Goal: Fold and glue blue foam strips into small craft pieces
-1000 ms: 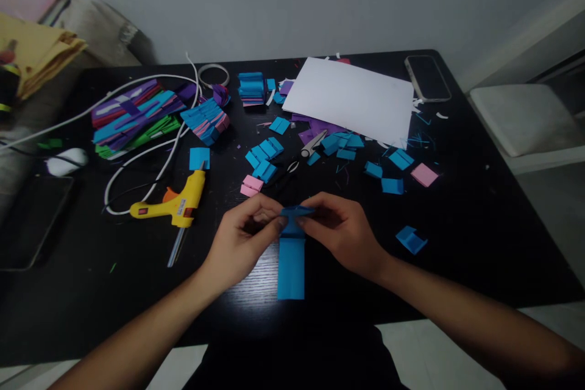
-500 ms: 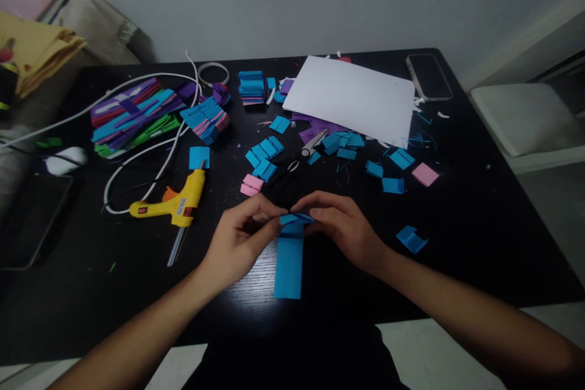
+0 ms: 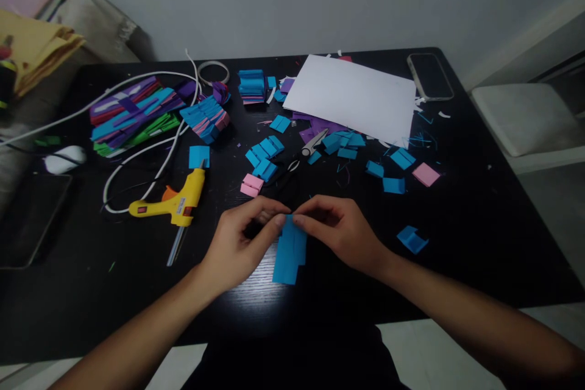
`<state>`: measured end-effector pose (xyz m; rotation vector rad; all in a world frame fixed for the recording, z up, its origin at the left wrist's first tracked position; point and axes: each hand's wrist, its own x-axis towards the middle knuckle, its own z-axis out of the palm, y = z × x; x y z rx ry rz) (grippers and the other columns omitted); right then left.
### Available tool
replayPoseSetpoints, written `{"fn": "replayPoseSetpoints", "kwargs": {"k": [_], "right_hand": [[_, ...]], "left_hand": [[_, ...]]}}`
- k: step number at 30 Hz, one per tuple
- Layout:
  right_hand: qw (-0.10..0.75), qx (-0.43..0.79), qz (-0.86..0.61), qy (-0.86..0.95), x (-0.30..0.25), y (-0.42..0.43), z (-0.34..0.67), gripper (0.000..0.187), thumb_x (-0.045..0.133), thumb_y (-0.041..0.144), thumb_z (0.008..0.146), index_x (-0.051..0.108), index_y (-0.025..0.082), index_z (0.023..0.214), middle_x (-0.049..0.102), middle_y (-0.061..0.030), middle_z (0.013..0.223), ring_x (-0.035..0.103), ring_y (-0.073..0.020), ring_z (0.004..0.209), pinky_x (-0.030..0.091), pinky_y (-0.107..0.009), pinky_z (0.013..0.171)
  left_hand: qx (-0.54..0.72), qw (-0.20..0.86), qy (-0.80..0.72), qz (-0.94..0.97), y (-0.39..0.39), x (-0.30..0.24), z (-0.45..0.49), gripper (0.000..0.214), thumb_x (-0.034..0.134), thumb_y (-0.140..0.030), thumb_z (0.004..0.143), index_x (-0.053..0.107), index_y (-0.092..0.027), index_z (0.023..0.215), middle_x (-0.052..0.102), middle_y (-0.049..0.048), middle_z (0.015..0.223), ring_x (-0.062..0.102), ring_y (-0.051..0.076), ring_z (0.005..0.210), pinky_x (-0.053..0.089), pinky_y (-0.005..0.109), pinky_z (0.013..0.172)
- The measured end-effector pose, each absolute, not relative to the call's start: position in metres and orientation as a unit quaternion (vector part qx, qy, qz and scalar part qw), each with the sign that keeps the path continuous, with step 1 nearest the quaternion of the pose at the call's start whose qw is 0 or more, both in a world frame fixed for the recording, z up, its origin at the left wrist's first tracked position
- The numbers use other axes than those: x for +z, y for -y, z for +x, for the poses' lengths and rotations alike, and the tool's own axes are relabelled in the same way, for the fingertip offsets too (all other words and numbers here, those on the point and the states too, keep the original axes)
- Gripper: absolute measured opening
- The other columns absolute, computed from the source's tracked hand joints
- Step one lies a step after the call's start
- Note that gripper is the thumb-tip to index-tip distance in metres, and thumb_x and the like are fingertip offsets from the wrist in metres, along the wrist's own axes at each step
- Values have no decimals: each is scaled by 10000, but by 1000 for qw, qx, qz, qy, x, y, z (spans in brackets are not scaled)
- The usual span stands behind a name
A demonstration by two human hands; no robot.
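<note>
A folded strip of blue paper [image 3: 289, 253] hangs down between my two hands at the near middle of the black table. My left hand [image 3: 242, 242] pinches its upper left corner between thumb and fingers. On the upper right corner, my right hand [image 3: 345, 228] has its thumb in front and fingers behind. The strip shows creases and a stepped lower edge. Just beyond my hands lie a folded pink paper piece [image 3: 251, 185], folded blue pieces [image 3: 265, 151] and scissors [image 3: 314, 142] with dark handles.
A yellow glue gun [image 3: 185, 201] lies left of my hands, near a looped white cable [image 3: 106, 180]. Bundled coloured paper strips [image 3: 132, 113] are at the back left. White sheets [image 3: 350, 97] and a phone [image 3: 429, 76] lie at the back right. One bent blue piece [image 3: 412, 239] sits right.
The top of the blue paper, bent over between my fingers before, now lies flatter along the strip. My right thumb has come down in front of it.
</note>
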<state>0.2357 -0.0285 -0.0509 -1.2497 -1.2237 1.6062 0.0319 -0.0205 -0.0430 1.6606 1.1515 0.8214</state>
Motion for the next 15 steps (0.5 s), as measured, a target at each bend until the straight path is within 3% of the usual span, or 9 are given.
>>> {"fn": "replayPoseSetpoints", "kwargs": {"k": [4,15], "right_hand": [[378,602,-498,496,-48,31,235,145,817,332,843,798,191,873,775,-16,817,712,-146,748,557,-236,675],[386,597,-484,510,-47,32,236,106,778,290,879,792,188,857,774,-15,796,724,-138,732,579,-232,677]], "left_hand": [[324,470,-476,669,20,-43,33,92,693,-251,934,740,-178,904,675,-23,702,618,89,618,497,178,582],[321,512,-478,638,21,-41,33,149,661,-275,942,705,-165,851,615,-20,679,552,97,607,451,196,563]]}}
